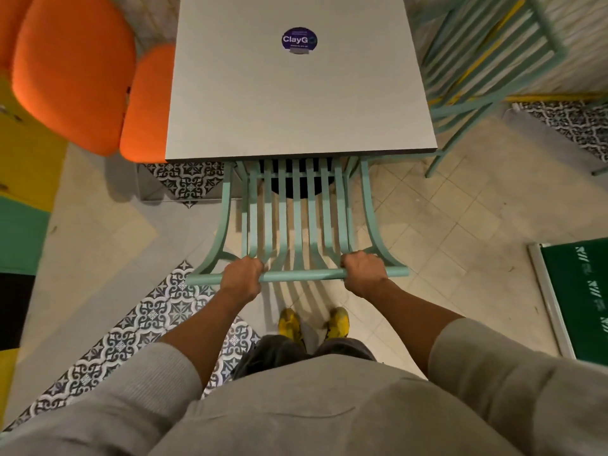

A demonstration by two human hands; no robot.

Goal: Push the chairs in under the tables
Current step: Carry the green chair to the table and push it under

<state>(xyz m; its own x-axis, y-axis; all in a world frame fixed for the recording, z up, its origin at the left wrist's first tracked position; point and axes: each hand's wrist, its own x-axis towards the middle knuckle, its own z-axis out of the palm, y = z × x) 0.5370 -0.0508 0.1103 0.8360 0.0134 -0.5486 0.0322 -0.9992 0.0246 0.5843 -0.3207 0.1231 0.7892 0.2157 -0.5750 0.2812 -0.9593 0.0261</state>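
A mint-green slatted chair (297,225) stands in front of me, its seat hidden under the near edge of a square grey table (296,103). Only the chair's back and its top rail show. My left hand (241,278) is closed around the left part of the top rail. My right hand (363,273) grips the same rail further right. A round purple sticker (299,40) lies on the tabletop.
Orange cushioned seats (75,74) stand left of the table. A second mint-green chair (493,60) stands at the table's right side. A green mat (582,301) lies on the floor at right. Coloured panels (23,179) line the left edge. My yellow shoes (312,324) are below the chair.
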